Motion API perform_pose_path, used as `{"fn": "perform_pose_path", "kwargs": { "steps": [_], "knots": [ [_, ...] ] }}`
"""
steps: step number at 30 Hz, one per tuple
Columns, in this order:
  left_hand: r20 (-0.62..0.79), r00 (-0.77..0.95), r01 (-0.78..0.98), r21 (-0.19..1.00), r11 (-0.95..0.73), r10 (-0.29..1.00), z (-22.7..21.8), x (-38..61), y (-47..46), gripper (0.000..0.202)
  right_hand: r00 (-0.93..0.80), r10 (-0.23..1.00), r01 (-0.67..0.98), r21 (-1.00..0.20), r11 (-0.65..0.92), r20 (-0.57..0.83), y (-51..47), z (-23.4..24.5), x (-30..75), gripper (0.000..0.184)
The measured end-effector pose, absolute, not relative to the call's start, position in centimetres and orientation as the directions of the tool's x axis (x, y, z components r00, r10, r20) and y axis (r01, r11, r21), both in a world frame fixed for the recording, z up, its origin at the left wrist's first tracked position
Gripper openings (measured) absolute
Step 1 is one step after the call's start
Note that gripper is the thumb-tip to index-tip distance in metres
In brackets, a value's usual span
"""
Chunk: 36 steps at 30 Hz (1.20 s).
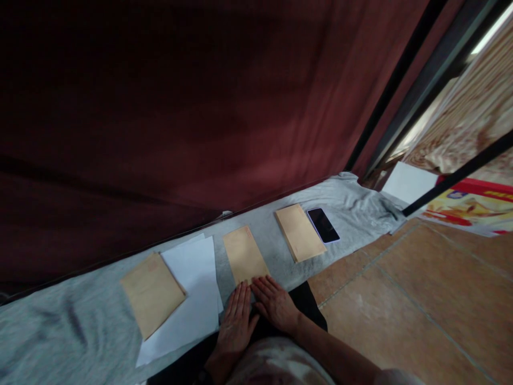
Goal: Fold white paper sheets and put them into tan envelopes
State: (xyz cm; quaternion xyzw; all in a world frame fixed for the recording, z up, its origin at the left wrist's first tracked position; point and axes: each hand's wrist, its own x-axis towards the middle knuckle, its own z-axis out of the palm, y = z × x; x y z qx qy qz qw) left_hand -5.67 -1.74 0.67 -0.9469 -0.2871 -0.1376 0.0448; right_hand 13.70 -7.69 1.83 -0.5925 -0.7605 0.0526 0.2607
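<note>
While both hands lie palm-down side by side at the near edge of the grey cloth (pixel 72 326), neither has hold of anything. The left hand (pixel 235 323) is spread flat with its fingers (pixel 239 297) straight and close together, their tips reaching the near end of the middle envelope (pixel 243 254). The right hand (pixel 276 305) lies just beside it, also flat and open, its fingers slanting in so that the tips rest on or right against the same near edge of that envelope; which of the two cannot be told.

The middle envelope is tan, lies flat on the cloth and stretches away from the fingers toward the dark red curtain (pixel 180 107).

To its left a sheet of white paper (pixel 196 299) lies on the cloth, with a second tan left envelope (pixel 151 293) partly over it. To the right, well apart from the hands, lies a right envelope (pixel 300 232) with a dark phone (pixel 323 225) just beside it. A tiled floor (pixel 420 299) runs along the right.
</note>
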Motion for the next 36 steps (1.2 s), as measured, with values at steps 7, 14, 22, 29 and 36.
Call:
{"fn": "perform_pose_path", "kwargs": {
  "steps": [7,14,22,29,36],
  "knots": [
    [0.285,0.82,0.53,-0.047,-0.847,0.497,0.9,-6.5,-1.5,0.084,-0.116,0.937,0.878,-0.407,0.252,0.33,-8.3,1.6,15.8,0.047],
    [0.296,0.815,0.525,-0.015,-0.851,0.498,1.4,-7.0,-1.7,0.073,-0.089,0.934,0.894,-0.385,0.228,0.345,-8.2,1.6,16.0,0.047],
    [0.322,0.743,0.569,0.158,-0.807,0.587,2.6,-4.8,3.7,0.045,-0.203,0.926,0.873,-0.368,0.319,0.319,-7.5,2.0,15.3,0.052],
    [0.16,0.762,0.611,0.144,-0.779,0.627,3.1,2.6,14.2,0.058,-0.161,0.938,0.878,-0.389,0.278,0.306,-7.8,1.8,15.1,0.054],
    [0.148,0.754,0.64,0.054,-0.767,0.64,1.7,4.7,15.9,0.055,-0.125,0.939,0.861,-0.436,0.263,0.32,-7.5,2.1,14.9,0.052]
  ]
}}
